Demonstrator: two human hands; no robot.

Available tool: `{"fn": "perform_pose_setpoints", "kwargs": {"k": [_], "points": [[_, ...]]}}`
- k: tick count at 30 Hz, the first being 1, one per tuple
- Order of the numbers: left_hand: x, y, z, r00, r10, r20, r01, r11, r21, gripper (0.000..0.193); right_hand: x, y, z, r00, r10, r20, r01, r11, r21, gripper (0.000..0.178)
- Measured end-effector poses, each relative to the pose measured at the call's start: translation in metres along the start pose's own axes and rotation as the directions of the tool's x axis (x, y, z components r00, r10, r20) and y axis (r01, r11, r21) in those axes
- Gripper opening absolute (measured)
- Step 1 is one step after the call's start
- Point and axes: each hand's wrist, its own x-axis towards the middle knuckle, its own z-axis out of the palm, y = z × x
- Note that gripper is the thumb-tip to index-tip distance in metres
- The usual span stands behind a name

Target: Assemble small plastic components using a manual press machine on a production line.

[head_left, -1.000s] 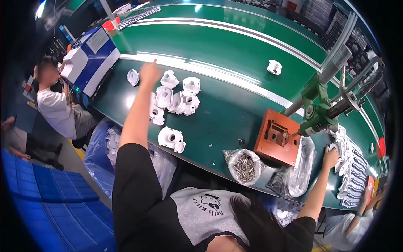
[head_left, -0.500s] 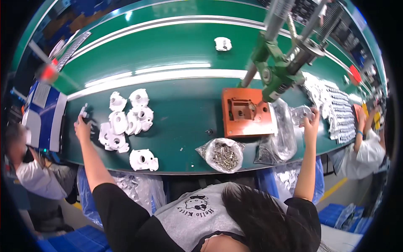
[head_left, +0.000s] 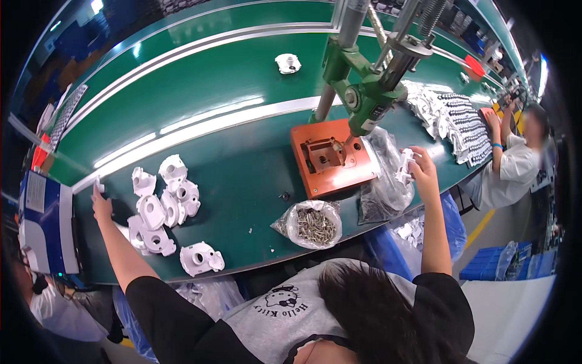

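Observation:
At the far left, my left hand [head_left: 102, 206] is closed on a small white plastic piece [head_left: 99, 187], seen edge-on. Just right of that hand lies a loose group of white plastic housings [head_left: 153, 211] with round holes. My right hand [head_left: 424, 167] pinches another white plastic housing [head_left: 404, 167] above a clear plastic bag [head_left: 388, 193]. To its left stands a green hand press [head_left: 364, 91] over an orange fixture block [head_left: 339, 173] with a recessed nest. The nest appears to hold no housing.
An open bag of metal pins [head_left: 315, 225] sits near the front edge. Rows of white parts [head_left: 458, 124] cover the right end, near a co-worker [head_left: 515, 139]. A single housing [head_left: 288, 64] lies at the back. A blue and white machine [head_left: 47, 224] stands left.
The whole view has turned and shifted. My right hand has come a little nearer the orange block, and its housing now shows a different side. My left hand still holds its piece.

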Motion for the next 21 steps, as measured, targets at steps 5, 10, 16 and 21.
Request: {"fn": "perform_pose_setpoints", "kwargs": {"k": [5, 10, 16, 21], "points": [[-0.005, 0.031, -0.004, 0.996, 0.029, 0.083, -0.027, 0.999, -0.03, 0.053, -0.003, -0.007, 0.005, 0.999, -0.018, 0.031, 0.017, 0.999, 0.027, 0.038], [-0.005, 0.034, -0.023, 0.985, 0.172, 0.034, -0.173, 0.984, 0.048, 0.041, -0.001, -0.013, 0.015, 0.997, -0.004, 0.072, -0.003, 0.996, 0.086, 0.039], [-0.022, 0.068, -0.07, 0.894, 0.425, -0.144, -0.44, 0.765, -0.471, 0.038, -0.01, -0.033, 0.028, 0.98, -0.047, 0.193, 0.012, 0.984, 0.177, 0.041], [-0.199, 0.185, -0.18, 0.688, 0.72, -0.095, -0.002, -0.128, -0.992, 0.047, -0.022, -0.066, 0.068, 0.922, -0.218, 0.321, 0.129, 0.952, 0.277, 0.041]]}}
